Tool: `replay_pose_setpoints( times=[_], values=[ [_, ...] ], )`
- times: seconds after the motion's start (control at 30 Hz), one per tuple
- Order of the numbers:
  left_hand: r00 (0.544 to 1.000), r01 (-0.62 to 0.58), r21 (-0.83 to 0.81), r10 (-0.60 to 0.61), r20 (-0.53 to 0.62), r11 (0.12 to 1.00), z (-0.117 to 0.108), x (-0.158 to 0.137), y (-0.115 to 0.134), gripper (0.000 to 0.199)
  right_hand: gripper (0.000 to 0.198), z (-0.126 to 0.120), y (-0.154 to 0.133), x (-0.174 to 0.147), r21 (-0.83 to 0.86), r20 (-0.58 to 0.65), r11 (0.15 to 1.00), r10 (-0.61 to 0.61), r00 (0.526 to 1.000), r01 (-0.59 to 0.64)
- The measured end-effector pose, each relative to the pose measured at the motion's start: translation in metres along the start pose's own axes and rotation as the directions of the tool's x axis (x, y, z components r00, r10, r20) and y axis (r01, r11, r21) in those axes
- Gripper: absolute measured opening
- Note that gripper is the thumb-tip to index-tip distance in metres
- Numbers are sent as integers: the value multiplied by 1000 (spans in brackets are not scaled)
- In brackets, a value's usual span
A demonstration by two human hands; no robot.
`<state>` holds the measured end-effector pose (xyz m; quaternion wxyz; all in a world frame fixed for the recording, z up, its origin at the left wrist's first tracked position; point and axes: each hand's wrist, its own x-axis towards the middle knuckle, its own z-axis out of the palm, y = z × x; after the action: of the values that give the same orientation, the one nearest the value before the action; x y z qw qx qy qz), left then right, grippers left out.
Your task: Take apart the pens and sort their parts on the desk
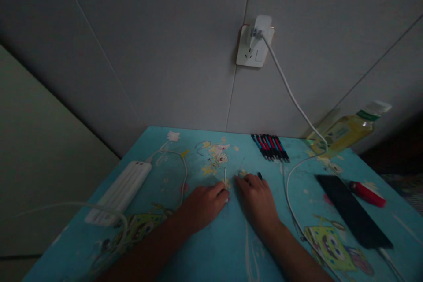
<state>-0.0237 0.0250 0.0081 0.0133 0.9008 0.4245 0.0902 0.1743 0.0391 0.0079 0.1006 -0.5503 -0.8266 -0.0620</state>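
Observation:
My left hand [205, 202] is closed in a pinch around a thin white stick that looks like a pen refill [225, 173], held nearly upright over the blue tablecloth. To its right, my right hand [256, 196] rests with curled fingers close to the cloth. A small black tip [260, 176] pokes out past its knuckles; the rest of that piece is hidden by the hand. Beyond my hands lies a row of several pens [271, 147], black with red and blue barrels, side by side near the wall.
A white power strip [124, 187] with a cable lies on the left. On the right are a dark phone-like slab [353, 209], a red-handled object [367, 194] and a bottle of yellow liquid [346, 132]. A white charging cable [291, 92] hangs from the wall socket [247, 56].

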Motion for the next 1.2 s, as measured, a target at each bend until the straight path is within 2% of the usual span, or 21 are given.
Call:
replay_pose_setpoints(
  times=[0.13,0.23,0.33,0.43,0.5,0.6,0.7,0.77,0.83,0.93,1.07,1.2],
  values=[
    [999,46,-87,-47,0,995,-3,1,0,13,30,0,2,-2,78,-31,997,23,999,-20],
    [997,38,-177,-49,-56,983,-6,0,0,16,27,-5,-4,-8,321,-95,947,10,995,21],
    [995,-15,-272,-14,-104,962,-9,-2,2,19,29,-12,-14,-16,624,-126,777,-5,992,83],
    [991,-76,-331,34,-130,940,-12,-4,4,20,28,-16,-21,-20,789,-108,611,37,993,64],
    [988,-107,-321,66,-137,941,-10,-3,5,21,26,-16,-22,-21,835,-89,549,63,994,40],
    [987,-100,-246,65,-146,964,-5,-1,5,21,24,-15,-19,-19,861,-66,508,75,995,19],
    [980,-7,-229,-39,-194,973,0,1,3,23,22,-14,-14,-18,870,-67,492,85,994,16],
    [965,54,-306,-128,-228,951,0,1,0,25,22,-15,-11,-18,884,-57,468,109,992,0],
    [953,64,-441,-186,-238,895,-2,2,-3,23,21,-15,-9,-18,906,-19,420,145,989,-44],
    [927,64,-652,-286,-241,755,-6,3,-7,21,18,-13,-9,-17,935,81,327,180,980,-137],
    [837,126,-840,-512,-196,528,-8,5,-7,24,17,-8,-15,-17,954,205,183,173,963,-236],
    [776,113,-927,-614,-142,358,-9,6,-3,33,18,-5,-23,-18,965,252,42,117,961,-259]
  ],
)
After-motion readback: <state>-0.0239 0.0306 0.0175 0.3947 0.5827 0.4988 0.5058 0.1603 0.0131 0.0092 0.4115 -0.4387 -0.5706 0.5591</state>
